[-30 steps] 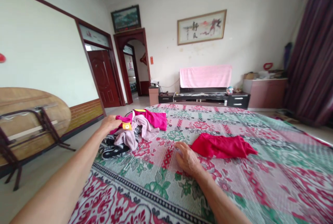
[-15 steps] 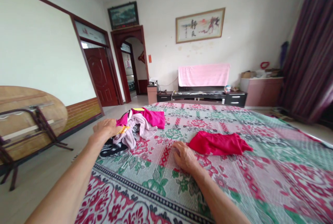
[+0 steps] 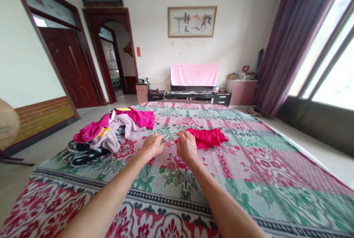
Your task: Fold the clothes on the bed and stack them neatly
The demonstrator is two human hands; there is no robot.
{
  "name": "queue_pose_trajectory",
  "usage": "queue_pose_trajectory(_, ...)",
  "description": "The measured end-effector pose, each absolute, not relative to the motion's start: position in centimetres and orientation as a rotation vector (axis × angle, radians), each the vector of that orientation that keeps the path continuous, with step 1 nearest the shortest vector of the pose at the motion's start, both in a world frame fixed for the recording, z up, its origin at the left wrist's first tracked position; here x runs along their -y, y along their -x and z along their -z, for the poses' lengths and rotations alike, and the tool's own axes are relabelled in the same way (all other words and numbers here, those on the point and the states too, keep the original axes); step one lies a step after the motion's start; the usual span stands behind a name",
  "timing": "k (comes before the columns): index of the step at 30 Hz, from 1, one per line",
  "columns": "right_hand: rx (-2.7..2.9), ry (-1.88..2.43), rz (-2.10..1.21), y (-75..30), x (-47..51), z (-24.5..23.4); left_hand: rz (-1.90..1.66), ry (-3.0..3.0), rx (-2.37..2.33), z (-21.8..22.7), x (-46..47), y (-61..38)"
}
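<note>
A folded red garment lies on the patterned bed cover. My right hand is at its left end, fingers curled down over the cloth edge; the fingertips are partly hidden. Just left of it, my left hand hovers low above the cover, fingers loosely bent and apart, with nothing visible in them. Farther left sits a heap of clothes: a magenta garment, a pale pink-lilac garment and a black-and-white patterned garment.
Beyond the cover stands a low black cabinet with a pink cloth draped over something on it. At the right are a purple curtain and a window. A round wooden tabletop leans at the far left.
My left hand has left the clothes heap and moved right, close to my right hand. My right hand has come onto the red garment's left end. The view has turned right.
</note>
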State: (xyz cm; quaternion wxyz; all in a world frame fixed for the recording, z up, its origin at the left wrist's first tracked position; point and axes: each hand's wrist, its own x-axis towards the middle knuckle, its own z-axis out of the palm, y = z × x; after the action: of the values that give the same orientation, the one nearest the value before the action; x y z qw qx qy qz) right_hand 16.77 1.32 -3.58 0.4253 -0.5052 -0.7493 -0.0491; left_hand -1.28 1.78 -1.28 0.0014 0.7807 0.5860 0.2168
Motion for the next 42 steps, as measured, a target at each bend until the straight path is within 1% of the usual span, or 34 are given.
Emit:
queue_pose_trajectory(3, 1.721, 1.399, 0.214, -20.2, -1.4, 3.1, -0.746, -2.529, -1.671, 2.5, -2.7, -2.4)
queue_pose_trajectory(6, 1.500, 1.528, 0.287, -23.8, -1.6, 3.4, -0.875, -2.440, -1.676, 3.5, -3.4, -4.8)
queue_pose_trajectory(11, 1.215, 1.701, 0.213, -27.4, -2.3, 4.8, -0.969, -2.410, -1.649, 5.6, -3.3, -6.0)
queue_pose_trajectory(16, 1.166, 1.726, 0.119, -27.8, -3.2, 5.4, -0.923, -2.517, -1.524, 6.5, -3.1, -5.9)
queue_pose_trajectory(21, 1.327, 1.705, 0.171, -27.5, -2.8, 4.9, -0.825, -2.514, -1.547, 6.4, -3.2, -6.0)
queue_pose_trajectory(25, 1.432, 1.548, 0.252, -26.0, -1.6, 3.3, -0.836, -2.499, -1.560, 6.6, -3.1, -5.9)
queue_pose_trajectory(27, 1.496, 1.397, 0.259, -24.9, -1.0, 2.5, -0.919, -2.441, -1.530, 6.6, -3.2, -5.8)
queue_pose_trajectory(31, 1.715, 1.168, 0.053, -22.5, 0.0, 2.2, -1.230, -2.174, -1.412, 6.3, -3.5, -5.5)
queue_pose_trajectory(33, 1.810, 1.108, -0.033, -21.6, 0.4, 2.6, -1.305, -1.977, -1.414, 5.9, -3.6, -5.2)
queue_pose_trajectory(36, 1.921, 1.052, -0.086, -20.6, 0.9, 3.2, -1.364, -1.735, -1.419, 5.3, -3.8, -4.8)
queue_pose_trajectory(38, 1.996, 1.012, -0.114, -20.0, 1.3, 3.3, -1.386, -1.698, -1.372, 5.1, -3.9, -4.5)
queue_pose_trajectory(42, 2.155, 0.882, -0.194, -18.6, 1.9, 3.5, -1.274, -1.682, -1.209, 5.4, -4.4, -4.2)
